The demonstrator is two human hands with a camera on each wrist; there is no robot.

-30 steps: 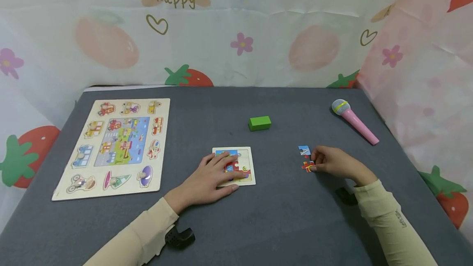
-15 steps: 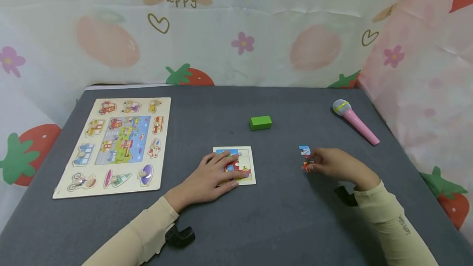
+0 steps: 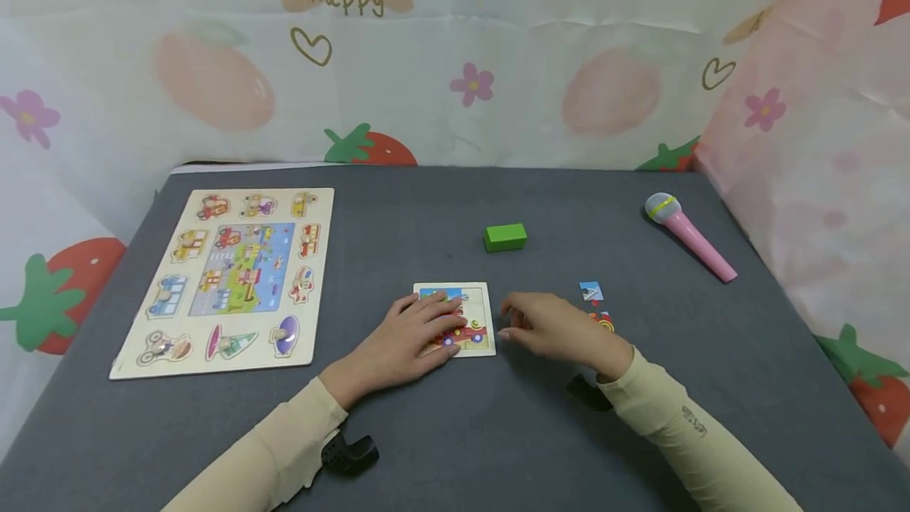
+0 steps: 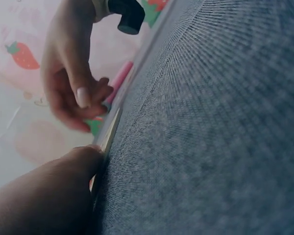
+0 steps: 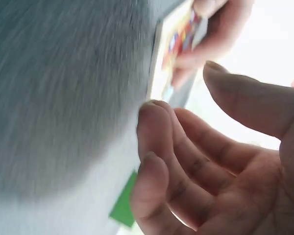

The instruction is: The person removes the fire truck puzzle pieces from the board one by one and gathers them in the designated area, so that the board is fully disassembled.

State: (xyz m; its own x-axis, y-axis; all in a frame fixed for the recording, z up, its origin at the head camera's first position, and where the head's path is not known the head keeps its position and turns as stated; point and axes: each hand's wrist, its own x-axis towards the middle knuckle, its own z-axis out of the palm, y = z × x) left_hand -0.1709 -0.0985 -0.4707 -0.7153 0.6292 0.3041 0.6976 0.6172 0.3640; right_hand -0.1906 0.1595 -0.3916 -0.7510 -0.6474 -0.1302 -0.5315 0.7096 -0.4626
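A small jigsaw board (image 3: 483,321) with a pale frame lies mid-table, showing blue sky and a red vehicle picture. My left hand (image 3: 398,346) rests on its left part with fingers spread nearly straight, covering some of the picture. Just right of the board hovers my right hand (image 3: 558,329). In the right wrist view its fingers (image 5: 154,132) are loosely bent, with the thumb apart and nothing visible between them. Beyond that hand lie a blue puzzle piece (image 3: 591,291) and a red-yellow puzzle piece (image 3: 603,319), the latter partly hidden by the hand.
A large wooden peg puzzle (image 3: 320,259) with vehicle pictures lies at the left. A green block (image 3: 505,238) sits behind the small board. Towards the back right lies a pink toy microphone (image 3: 693,237). A printed curtain (image 3: 469,30) hangs behind the grey table (image 3: 455,449).
My right hand has left the loose puzzle pieces and moved left to beside the jigsaw board. Both pieces still lie there. My left hand stays on the board, its fingers slightly shifted.
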